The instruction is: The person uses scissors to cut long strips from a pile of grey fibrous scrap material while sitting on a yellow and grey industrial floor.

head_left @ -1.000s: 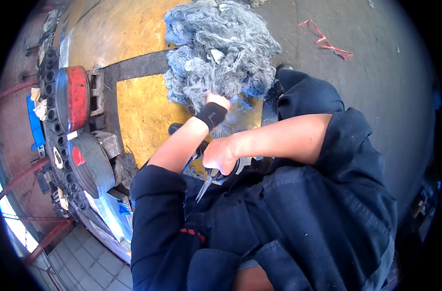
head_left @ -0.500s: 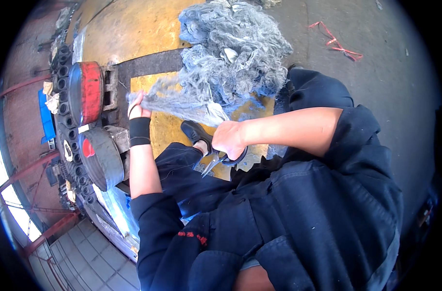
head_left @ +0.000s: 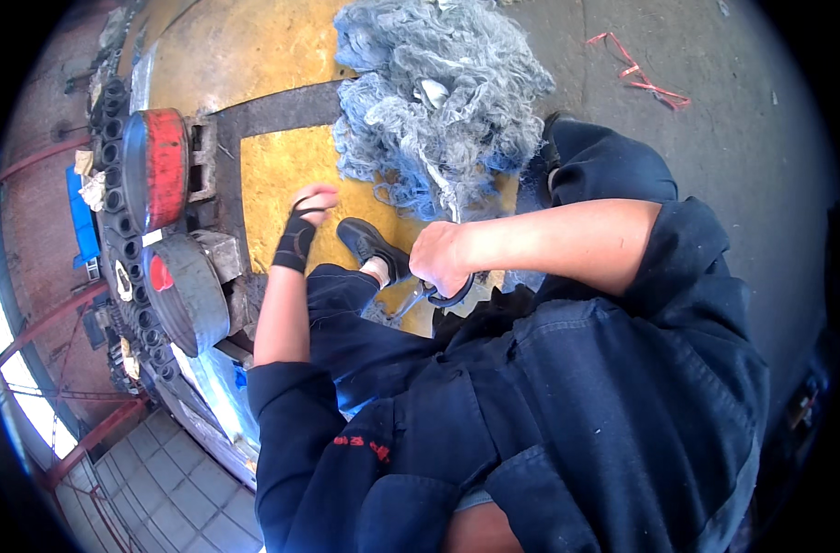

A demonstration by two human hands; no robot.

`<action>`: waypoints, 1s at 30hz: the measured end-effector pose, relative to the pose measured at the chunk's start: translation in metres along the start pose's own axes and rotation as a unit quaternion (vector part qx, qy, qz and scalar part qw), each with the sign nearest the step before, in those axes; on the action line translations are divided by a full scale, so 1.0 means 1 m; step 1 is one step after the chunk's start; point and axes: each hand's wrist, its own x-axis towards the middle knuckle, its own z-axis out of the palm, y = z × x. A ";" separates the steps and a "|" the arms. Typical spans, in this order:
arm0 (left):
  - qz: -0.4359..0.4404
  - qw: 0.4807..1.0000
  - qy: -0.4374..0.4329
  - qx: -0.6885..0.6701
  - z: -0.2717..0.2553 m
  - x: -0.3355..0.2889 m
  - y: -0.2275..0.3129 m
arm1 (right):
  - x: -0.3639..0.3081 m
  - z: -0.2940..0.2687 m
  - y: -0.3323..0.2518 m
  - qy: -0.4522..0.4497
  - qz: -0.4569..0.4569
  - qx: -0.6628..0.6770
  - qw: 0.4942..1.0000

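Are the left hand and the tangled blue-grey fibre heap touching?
Apart. The head view shows a strip of bare yellow ground surface between the left hand and the tangled blue-grey fibre heap.

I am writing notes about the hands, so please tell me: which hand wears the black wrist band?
The left hand, seen over the yellow patch, wears the black wrist band; the right hand, holding scissors, has a bare wrist.

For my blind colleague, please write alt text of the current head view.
A person's right hand holds scissors near a heap of tangled grey-blue fibre; the left hand, in a black wrist wrap, is over yellow flooring.
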 end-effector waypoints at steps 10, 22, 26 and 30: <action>0.013 0.994 -0.101 0.040 0.175 -0.009 0.106 | -0.003 0.003 -0.005 -0.012 -0.010 -0.015 1.000; 0.063 0.826 -0.064 -0.556 0.065 0.003 0.091 | 0.017 0.010 0.003 0.095 -0.046 -0.039 0.994; 0.143 0.863 -0.020 -0.484 0.031 -0.004 0.088 | 0.019 0.017 0.005 0.165 -0.083 -0.044 0.982; 0.095 0.920 0.001 -0.380 -0.013 -0.047 0.112 | -0.016 -0.027 0.014 0.138 -0.018 0.020 0.990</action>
